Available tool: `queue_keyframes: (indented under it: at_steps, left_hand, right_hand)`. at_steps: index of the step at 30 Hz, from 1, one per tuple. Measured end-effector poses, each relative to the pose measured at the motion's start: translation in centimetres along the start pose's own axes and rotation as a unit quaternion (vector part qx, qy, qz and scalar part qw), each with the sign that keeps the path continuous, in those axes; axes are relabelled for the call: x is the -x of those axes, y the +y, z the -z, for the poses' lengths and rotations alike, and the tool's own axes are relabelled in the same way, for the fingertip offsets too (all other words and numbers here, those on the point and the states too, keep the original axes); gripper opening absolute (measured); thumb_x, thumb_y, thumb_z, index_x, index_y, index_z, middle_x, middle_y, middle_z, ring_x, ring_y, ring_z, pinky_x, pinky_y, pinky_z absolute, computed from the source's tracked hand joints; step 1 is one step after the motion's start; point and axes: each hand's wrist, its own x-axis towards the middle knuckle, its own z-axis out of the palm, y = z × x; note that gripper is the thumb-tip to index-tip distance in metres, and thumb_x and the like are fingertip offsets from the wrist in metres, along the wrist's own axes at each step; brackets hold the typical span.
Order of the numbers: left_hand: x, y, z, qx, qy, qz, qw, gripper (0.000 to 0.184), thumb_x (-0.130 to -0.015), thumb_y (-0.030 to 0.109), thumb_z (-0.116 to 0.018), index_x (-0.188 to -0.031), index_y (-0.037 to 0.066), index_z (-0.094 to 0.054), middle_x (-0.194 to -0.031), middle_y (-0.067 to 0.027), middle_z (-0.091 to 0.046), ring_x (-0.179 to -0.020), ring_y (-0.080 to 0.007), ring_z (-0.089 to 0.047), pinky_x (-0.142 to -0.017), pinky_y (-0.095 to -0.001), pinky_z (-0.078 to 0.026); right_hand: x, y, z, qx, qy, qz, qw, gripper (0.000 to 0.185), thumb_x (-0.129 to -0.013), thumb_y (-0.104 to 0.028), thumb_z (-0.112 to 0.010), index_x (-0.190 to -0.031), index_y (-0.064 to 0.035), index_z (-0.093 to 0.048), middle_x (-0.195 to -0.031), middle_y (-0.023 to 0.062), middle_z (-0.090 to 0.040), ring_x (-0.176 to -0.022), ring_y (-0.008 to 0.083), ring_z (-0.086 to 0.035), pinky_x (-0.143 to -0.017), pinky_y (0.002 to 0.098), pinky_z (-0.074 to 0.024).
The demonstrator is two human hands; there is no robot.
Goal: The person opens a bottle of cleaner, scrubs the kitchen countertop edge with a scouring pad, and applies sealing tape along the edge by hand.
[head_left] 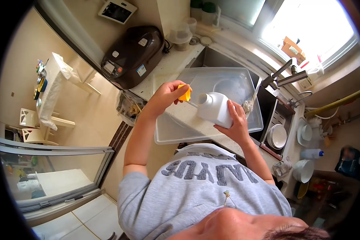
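In my left hand (167, 97) I pinch a yellow cap (184, 93) between thumb and fingers, its hollow side facing the bottle. My right hand (237, 123) wraps round a white plastic bottle (217, 111), which is tilted with its uncapped mouth toward the cap. Cap and bottle neck are a short gap apart. Beneath both hands a large clear plastic bin (176, 141) lies across the sink and counter edge. A small crumpled pale item (248, 106) sits at the bin's right side.
A dark rice cooker (134, 56) stands on the counter at the upper left. Right of the bin are a faucet (282, 76) and a sink rack with white bowls (277, 136). A bagged bin (128, 107) hangs by the counter's left edge. More dishes (304, 170) stand farther right.
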Motion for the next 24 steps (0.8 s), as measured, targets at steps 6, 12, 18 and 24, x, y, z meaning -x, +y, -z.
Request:
queue_keyframes:
  at_steps: [6,12,18,24]
  left_hand:
    - [1.5,-5.4,-0.7,0.218,0.004,-0.103,0.971,0.052,-0.071,0.007,-0.075,-0.116,0.005,-0.050,-0.108,-0.0059,-0.058,-0.101,-0.0136,-0.057,-0.092,-0.0280,-0.045]
    - [3.2,-8.9,-1.1,0.112,0.169,-0.019,0.979,0.046,-0.073,0.007,-0.075,-0.112,0.004,-0.052,-0.099,-0.0049,-0.062,-0.089,-0.0098,-0.060,-0.078,-0.0233,-0.050]
    - [5.7,-14.3,0.9,0.152,0.308,-0.019,0.939,0.039,-0.076,0.010,-0.073,-0.109,0.004,-0.055,-0.095,-0.0037,-0.062,-0.085,-0.0089,-0.058,-0.076,-0.0216,-0.047]
    - [7.6,-16.2,2.1,0.133,0.409,-0.014,0.903,0.036,-0.076,0.014,-0.074,-0.106,0.002,-0.056,-0.088,-0.0024,-0.062,-0.077,-0.0069,-0.056,-0.069,-0.0195,-0.046]
  right_hand:
    - [-0.2,1.6,1.0,0.012,0.035,0.095,0.995,0.102,-0.053,-0.019,-0.085,-0.138,-0.0158,-0.028,-0.120,0.0213,-0.046,-0.105,0.0388,-0.050,-0.084,0.0477,-0.0440]
    - [-1.9,1.5,3.0,0.064,-0.030,0.078,0.994,0.087,-0.052,-0.018,-0.082,-0.129,-0.0196,-0.042,-0.121,0.0121,-0.047,-0.104,0.0335,-0.049,-0.089,0.0475,-0.0377]
    - [-3.8,1.9,3.5,0.159,-0.044,0.096,0.982,0.088,-0.053,-0.016,-0.081,-0.131,-0.0140,-0.040,-0.121,0.0142,-0.048,-0.103,0.0342,-0.050,-0.086,0.0455,-0.0403]
    - [-5.4,2.0,2.8,0.189,-0.055,0.076,0.977,0.087,-0.047,-0.012,-0.081,-0.126,-0.0210,-0.047,-0.122,0.0097,-0.048,-0.104,0.0326,-0.049,-0.090,0.0444,-0.0387]
